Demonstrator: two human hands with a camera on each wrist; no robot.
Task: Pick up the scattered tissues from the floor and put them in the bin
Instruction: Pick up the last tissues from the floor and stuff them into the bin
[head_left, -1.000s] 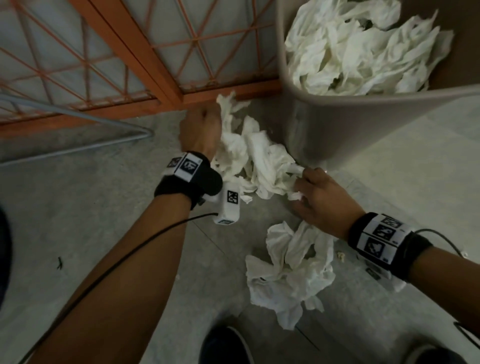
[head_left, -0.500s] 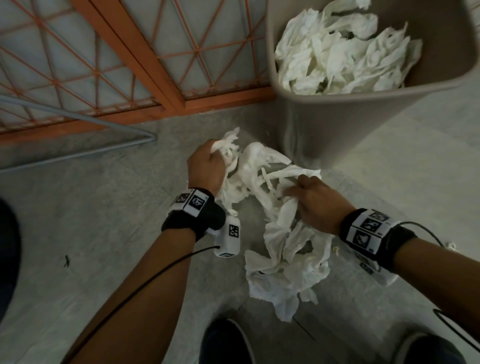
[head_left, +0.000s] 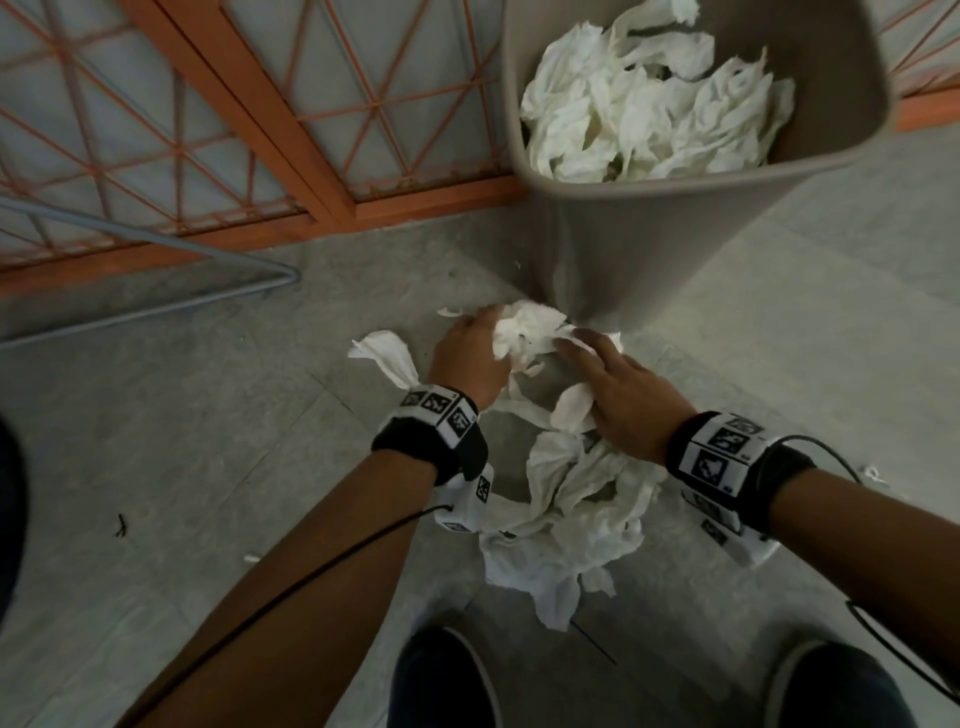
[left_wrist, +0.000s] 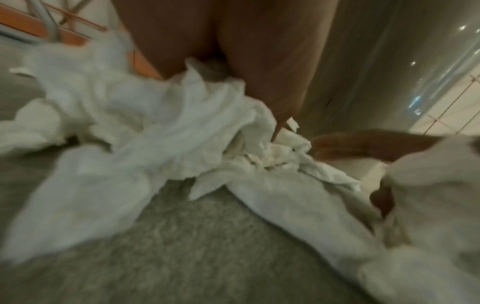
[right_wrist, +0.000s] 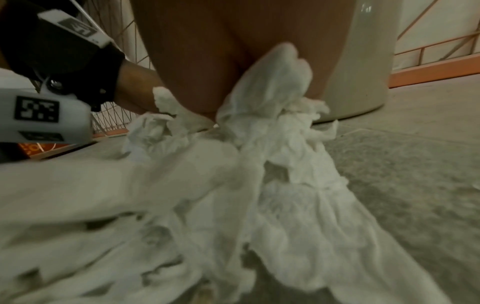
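Note:
A beige bin stands at the upper right, holding several crumpled white tissues. Just in front of its base, my left hand grips the top of a tangled bunch of tissues. My right hand lies over the same bunch with its fingers reaching toward the left hand, and tissue is caught under its palm. The bunch trails down between my wrists toward my shoes. One tissue end sticks out left of the left hand. Up close, my left hand and right hand both have tissue bunched in them.
An orange lattice fence runs along the back, with a grey metal tube frame in front of it. My shoes are at the bottom edge. Small paper scraps lie on the grey floor.
Both hands have drawn together, gathering the two loose piles into one bunch. The bunch now hangs from the hands close to the bin's base.

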